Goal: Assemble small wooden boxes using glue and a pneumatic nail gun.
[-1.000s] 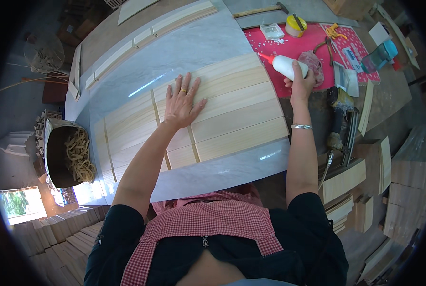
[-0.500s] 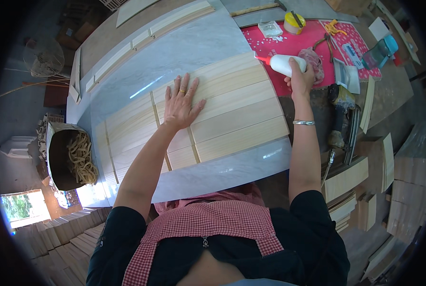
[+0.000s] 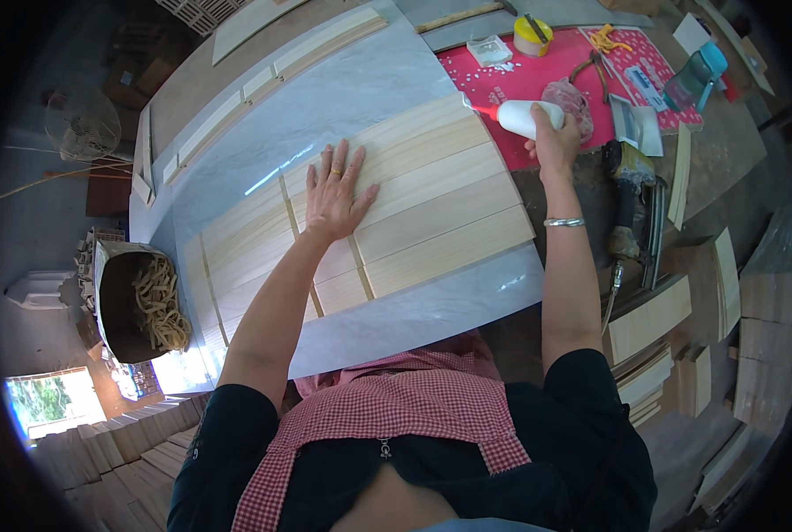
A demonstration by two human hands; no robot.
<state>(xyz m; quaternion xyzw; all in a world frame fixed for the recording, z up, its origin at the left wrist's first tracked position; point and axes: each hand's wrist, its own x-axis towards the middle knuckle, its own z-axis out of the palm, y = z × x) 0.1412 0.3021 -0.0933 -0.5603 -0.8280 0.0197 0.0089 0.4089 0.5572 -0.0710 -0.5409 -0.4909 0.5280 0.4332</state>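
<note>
Pale flat wooden boards: lay edge to edge on the shiny grey marbled table
Left hand: was palm-down on top of those boards, fingers spread, wasn't gripping anything
Right hand: was just past the boards' right end, fingers wrapped round a white plastic squeeze bottle
Red nozzle: poked left, tip right by the boards' far right corner, honestly couldn't tell if it touched
Bright red mat: sat past the boards' right end

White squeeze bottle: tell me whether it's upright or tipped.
Tipped: in the right hand, the white squeeze bottle is laid over, its red nozzle aimed left rather than straight up.
</note>
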